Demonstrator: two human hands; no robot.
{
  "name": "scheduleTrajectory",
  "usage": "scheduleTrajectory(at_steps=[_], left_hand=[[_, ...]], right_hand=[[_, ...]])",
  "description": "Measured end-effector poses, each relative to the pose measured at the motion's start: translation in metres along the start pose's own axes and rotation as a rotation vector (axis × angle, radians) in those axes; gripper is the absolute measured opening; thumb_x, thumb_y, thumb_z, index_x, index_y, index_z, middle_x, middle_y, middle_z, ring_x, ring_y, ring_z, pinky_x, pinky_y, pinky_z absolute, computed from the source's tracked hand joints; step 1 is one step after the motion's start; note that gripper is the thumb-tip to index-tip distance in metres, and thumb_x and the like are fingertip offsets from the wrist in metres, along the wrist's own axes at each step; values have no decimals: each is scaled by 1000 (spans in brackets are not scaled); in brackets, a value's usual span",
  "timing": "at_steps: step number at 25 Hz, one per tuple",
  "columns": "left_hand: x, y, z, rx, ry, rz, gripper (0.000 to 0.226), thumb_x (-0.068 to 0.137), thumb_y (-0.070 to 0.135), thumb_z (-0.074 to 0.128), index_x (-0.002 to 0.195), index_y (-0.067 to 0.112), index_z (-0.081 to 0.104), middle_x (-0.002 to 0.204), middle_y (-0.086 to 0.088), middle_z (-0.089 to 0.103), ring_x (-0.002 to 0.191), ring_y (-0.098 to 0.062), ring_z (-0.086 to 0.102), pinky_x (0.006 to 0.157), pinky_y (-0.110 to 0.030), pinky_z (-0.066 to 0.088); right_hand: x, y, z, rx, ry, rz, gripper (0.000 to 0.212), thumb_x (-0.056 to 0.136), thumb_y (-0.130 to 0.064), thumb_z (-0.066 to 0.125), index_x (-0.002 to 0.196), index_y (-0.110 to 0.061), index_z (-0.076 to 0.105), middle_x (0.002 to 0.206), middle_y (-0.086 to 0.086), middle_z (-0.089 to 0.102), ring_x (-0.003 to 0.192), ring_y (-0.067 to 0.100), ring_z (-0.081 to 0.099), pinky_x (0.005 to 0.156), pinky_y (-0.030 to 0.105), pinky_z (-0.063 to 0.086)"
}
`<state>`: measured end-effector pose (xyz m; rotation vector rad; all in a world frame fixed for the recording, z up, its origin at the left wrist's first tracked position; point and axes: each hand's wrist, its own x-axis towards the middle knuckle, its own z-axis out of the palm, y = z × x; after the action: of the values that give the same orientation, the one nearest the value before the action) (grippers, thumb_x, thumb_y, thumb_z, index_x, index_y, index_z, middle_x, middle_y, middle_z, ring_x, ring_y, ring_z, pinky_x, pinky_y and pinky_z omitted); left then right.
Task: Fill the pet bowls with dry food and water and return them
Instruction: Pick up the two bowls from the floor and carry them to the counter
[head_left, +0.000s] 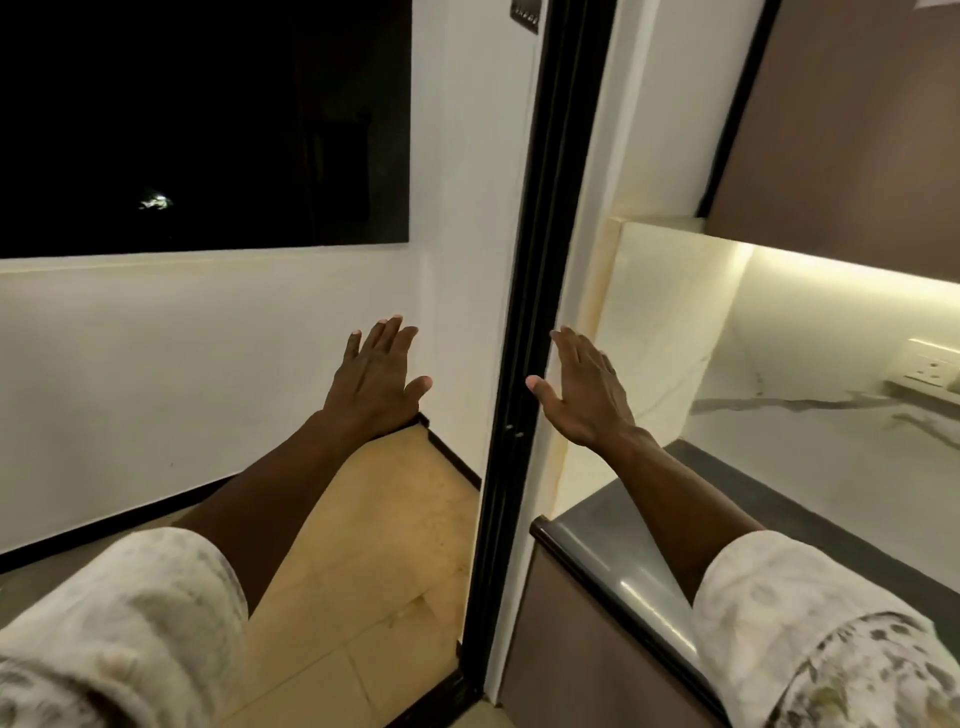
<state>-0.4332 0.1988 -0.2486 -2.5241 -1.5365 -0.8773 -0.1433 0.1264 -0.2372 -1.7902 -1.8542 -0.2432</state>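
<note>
No pet bowl, food or water shows in the head view. My left hand (376, 376) is stretched out in front of me with its fingers spread, over the white wall left of a black door frame (524, 332). My right hand (584, 392) is held out the same way, palm down and fingers apart, just right of that frame. Neither hand holds anything. Both forearms come out of rolled, pale patterned sleeves.
A dark countertop (618, 545) with a rounded edge runs along the right, under a lit marble backsplash with a wall socket (930, 366). Brown cabinets (852, 130) hang above. Left of the frame are beige floor tiles (374, 561) and a dark window (202, 119).
</note>
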Motion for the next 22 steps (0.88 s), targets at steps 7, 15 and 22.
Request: scheduleTrajectory(at_steps=[7, 15, 22], left_hand=[[-18, -123, 14, 56, -78, -145, 74, 103, 44, 55, 163, 14, 23, 174, -12, 14, 162, -26, 8, 130, -50, 3], [-18, -235, 43, 140, -137, -332, 74, 102, 44, 57, 162, 14, 24, 173, -13, 16, 161, -27, 10, 130, -52, 6], [18, -307, 63, 192, -164, -518, 75, 102, 45, 56, 162, 14, 25, 173, -13, 18, 161, -27, 10, 130, -53, 6]], right_hand=[[56, -75, 121, 85, -143, -78, 76, 104, -55, 43, 165, -16, 17, 174, 6, 14, 161, 23, 10, 131, 48, 11], [137, -132, 248, 238, -249, -201, 73, 104, -49, 52, 163, -14, 25, 172, 6, 21, 160, 24, 16, 129, 47, 16], [210, -164, 343, 264, -399, -370, 74, 105, -51, 46, 164, -13, 22, 173, 8, 18, 160, 25, 15, 129, 46, 15]])
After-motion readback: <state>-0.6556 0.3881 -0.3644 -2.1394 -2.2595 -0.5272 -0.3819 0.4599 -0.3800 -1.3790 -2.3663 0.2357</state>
